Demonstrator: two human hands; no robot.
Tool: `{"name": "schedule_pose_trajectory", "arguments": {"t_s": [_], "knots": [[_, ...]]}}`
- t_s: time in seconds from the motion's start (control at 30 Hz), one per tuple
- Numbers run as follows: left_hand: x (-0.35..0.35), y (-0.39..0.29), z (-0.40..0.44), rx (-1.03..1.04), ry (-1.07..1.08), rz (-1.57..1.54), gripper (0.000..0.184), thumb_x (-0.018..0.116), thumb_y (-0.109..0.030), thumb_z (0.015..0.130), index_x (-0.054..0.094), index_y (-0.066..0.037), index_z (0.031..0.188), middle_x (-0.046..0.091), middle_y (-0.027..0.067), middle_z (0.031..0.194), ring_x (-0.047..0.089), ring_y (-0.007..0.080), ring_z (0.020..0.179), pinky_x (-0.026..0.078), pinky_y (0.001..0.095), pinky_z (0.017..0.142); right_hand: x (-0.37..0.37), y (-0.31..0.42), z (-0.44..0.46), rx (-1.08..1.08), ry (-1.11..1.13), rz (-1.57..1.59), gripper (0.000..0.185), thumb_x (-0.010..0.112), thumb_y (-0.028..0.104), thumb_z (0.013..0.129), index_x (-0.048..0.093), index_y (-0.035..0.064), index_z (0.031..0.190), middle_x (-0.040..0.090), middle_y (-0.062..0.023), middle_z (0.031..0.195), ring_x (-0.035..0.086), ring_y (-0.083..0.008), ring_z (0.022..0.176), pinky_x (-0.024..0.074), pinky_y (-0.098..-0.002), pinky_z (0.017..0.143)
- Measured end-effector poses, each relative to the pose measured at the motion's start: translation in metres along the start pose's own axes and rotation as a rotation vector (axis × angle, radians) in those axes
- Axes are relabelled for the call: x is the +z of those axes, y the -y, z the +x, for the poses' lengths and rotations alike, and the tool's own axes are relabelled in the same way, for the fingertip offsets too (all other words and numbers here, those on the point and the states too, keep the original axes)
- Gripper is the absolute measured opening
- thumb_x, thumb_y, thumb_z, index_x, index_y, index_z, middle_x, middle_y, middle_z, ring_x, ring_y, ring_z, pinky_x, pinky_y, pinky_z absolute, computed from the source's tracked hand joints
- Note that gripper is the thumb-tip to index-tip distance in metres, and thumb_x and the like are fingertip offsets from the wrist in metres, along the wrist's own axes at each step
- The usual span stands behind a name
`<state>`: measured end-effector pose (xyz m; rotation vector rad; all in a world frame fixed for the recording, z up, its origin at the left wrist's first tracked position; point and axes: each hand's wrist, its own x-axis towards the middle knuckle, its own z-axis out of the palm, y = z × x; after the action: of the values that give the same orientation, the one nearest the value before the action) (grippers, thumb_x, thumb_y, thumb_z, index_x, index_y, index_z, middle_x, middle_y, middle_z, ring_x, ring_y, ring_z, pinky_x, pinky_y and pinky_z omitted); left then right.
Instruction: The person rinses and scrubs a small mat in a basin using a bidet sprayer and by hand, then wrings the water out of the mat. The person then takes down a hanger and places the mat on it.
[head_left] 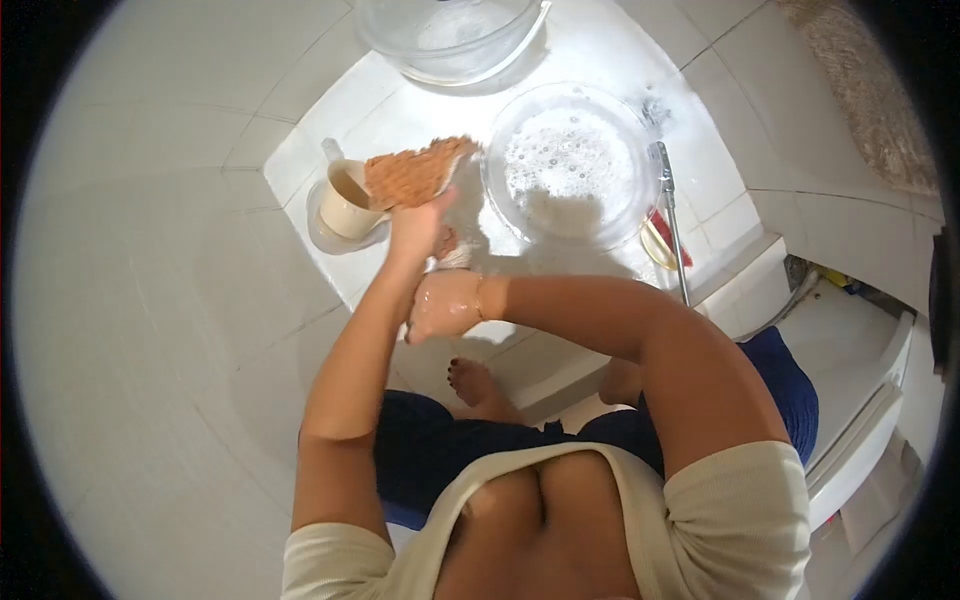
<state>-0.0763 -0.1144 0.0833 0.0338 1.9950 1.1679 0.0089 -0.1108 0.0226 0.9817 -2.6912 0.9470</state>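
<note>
A shaggy orange-brown cloth (415, 175) with a pale underside is bunched in my hands on the left of the white-tiled floor. My left hand (420, 225) is closed around it, with most of the cloth spreading out above the fingers. Just below, my right hand (447, 303) is wet and curled shut around a lower, whitish part of the cloth. The far fingers of both hands are partly hidden. Close beside the cloth on the left stands a cream mug-like dipper (348, 205).
A clear basin (489, 185) of sudsy water stands right of my hands. Another clear tub (450, 70) is at the back. A chrome hand shower (669, 190) and a red and yellow object (660, 240) lie by the basin. Tiled walls border both sides.
</note>
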Motion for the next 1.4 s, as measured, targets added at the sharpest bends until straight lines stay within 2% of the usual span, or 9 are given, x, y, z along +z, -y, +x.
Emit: {"name": "schedule_pose_trajectory", "arguments": {"t_s": [0.1, 0.17, 0.23, 0.37, 0.43, 0.5, 0.6, 1.03, 1.4], "knots": [[-0.073, 0.0, 0.018, 0.128, 0.033, 0.01, 0.022, 0.062, -0.025, 0.079, 0.058, -0.003, 0.079, 0.052, 0.0028, 0.063, 0.05, 0.0135, 0.057, 0.04, 0.0269, 0.058, -0.035, 0.004, -0.02, -0.2, -0.349, -0.055, 0.012, 0.06, 0.019, 0.072, 0.063, 0.0099, 0.079, 0.06, -0.0061, 0.092, 0.058, -0.0254, 0.088, 0.0494, -0.0339, 0.071], [-0.102, -0.042, -0.012, 0.186, -0.001, -0.179, 0.018, 0.057, -0.023, 0.083, 0.057, -0.005, 0.08, 0.05, 0.002, 0.061, 0.05, 0.0143, 0.058, 0.042, 0.0265, 0.058, -0.035, -0.015, -0.046, 0.233, -0.457, 0.63, 0.04, 0.067, 0.029, 0.072, 0.056, 0.0113, 0.106, 0.05, -0.0117, 0.112, 0.048, -0.0274, 0.109, 0.0402, -0.0379, 0.092], [-0.131, -0.068, -0.024, 0.335, -0.004, -0.44, 0.019, 0.052, -0.023, 0.087, 0.054, -0.004, 0.086, 0.047, 0.0013, 0.062, 0.045, 0.0137, 0.055, 0.045, 0.0325, 0.067, -0.034, -0.024, -0.083, 0.662, -0.616, 0.252, 0.061, 0.068, 0.034, 0.073, 0.042, 0.0161, 0.126, 0.048, -0.0114, 0.117, 0.043, -0.0304, 0.115, 0.0315, -0.0428, 0.1], [-0.175, -0.097, -0.029, 0.588, 0.077, -0.687, 0.021, 0.053, -0.025, 0.089, 0.054, -0.004, 0.089, 0.053, 0.0039, 0.077, 0.044, 0.016, 0.06, 0.043, 0.0396, 0.082, -0.016, -0.03, -0.146, 1.012, 0.383, -0.16, 0.059, 0.063, 0.028, 0.076, 0.039, 0.0071, 0.126, 0.058, -0.0182, 0.1, 0.056, -0.034, 0.101, 0.0402, -0.046, 0.09], [-0.166, -0.115, -0.04, 0.639, -0.344, -0.744, 0.022, 0.053, -0.024, 0.089, 0.052, -0.003, 0.088, 0.049, 0.0053, 0.071, 0.043, 0.0164, 0.061, 0.043, 0.0401, 0.082, 0.02, -0.039, -0.157, 0.952, 0.498, -0.166, 0.049, 0.057, 0.021, 0.079, 0.041, 0.0039, 0.122, 0.058, -0.0193, 0.098, 0.058, -0.0339, 0.094, 0.0449, -0.0446, 0.08], [-0.208, -0.101, -0.03, 0.645, -0.145, -0.764, 0.021, 0.051, -0.023, 0.089, 0.051, -0.003, 0.085, 0.044, 0.0044, 0.068, 0.041, 0.0162, 0.06, 0.041, 0.0394, 0.084, 0.02, -0.044, -0.162, 0.873, 0.623, -0.176, 0.04, 0.05, 0.015, 0.082, 0.043, 0.0007, 0.118, 0.059, -0.0204, 0.096, 0.06, -0.0337, 0.088, 0.0496, -0.0431, 0.069], [-0.241, -0.092, -0.018, 0.615, 0.052, -0.84, 0.021, 0.049, -0.022, 0.09, 0.048, -0.004, 0.081, 0.039, 0.0036, 0.063, 0.04, 0.0163, 0.059, 0.038, 0.0389, 0.086, -0.019, -0.029, -0.156, 0.739, 0.48, -0.359, 0.026, 0.045, 0.009, 0.081, 0.049, -0.0011, 0.104, 0.06, -0.017, 0.077, 0.062, -0.0288, 0.068, 0.0467, -0.0411, 0.047], [-0.258, -0.081, -0.014, 0.497, -0.073, -0.957, 0.023, 0.051, -0.023, 0.089, 0.046, -0.004, 0.077, 0.038, 0.0035, 0.061, 0.038, 0.0164, 0.058, 0.04, 0.0369, 0.082, -0.191, -0.043, -0.152, 1.127, -0.349, 0.621, 0.021, 0.037, 0.018, 0.094, 0.053, 0.0038, 0.093, 0.05, -0.0006, 0.067, 0.048, -0.0088, 0.065, 0.0415, -0.0235, 0.064], [-0.246, -0.085, -0.026, 0.525, 0.022, -0.869, 0.023, 0.048, -0.022, 0.09, 0.047, -0.003, 0.078, 0.041, 0.0044, 0.061, 0.041, 0.0167, 0.06, 0.038, 0.0362, 0.084, -0.2, -0.009, -0.175, 1.271, -0.691, 1.015, 0.01, 0.059, 0.017, 0.082, 0.053, 0.0114, 0.089, 0.052, 0.0013, 0.075, 0.049, -0.0079, 0.065, 0.0393, -0.0224, 0.067]]}}
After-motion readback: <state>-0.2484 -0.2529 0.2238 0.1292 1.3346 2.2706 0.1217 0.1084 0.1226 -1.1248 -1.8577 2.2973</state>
